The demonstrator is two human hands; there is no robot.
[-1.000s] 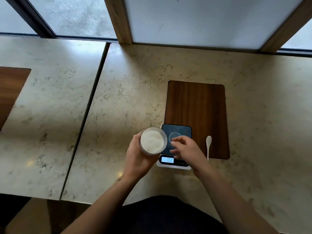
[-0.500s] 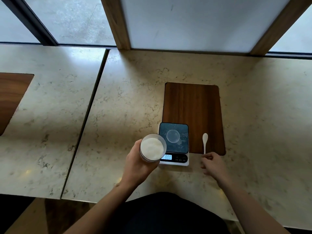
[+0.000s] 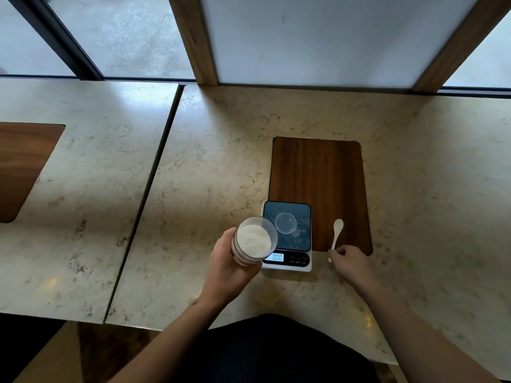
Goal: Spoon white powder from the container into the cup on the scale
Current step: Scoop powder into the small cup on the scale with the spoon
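My left hand [image 3: 226, 268] grips a clear round container [image 3: 253, 240] filled with white powder and holds it tilted just left of the scale. The small digital scale [image 3: 287, 262] has a dark platform and a lit display. A small clear cup [image 3: 285, 223] stands in the middle of that platform. A white plastic spoon [image 3: 336, 234] lies to the right of the scale, half on the wooden inlay. My right hand [image 3: 349, 262] rests at the spoon's handle end, with fingertips touching or closing on it; the grip is hard to tell.
A dark wooden inlay [image 3: 318, 189] sits in the marble table [image 3: 221, 161] behind the scale. A gap separates a second table [image 3: 83, 189] on the left. Wooden window posts [image 3: 193, 37] rise at the table's far edge.
My right hand left the scale platform and moved right to the spoon's handle. The container stayed in my left hand beside the scale.
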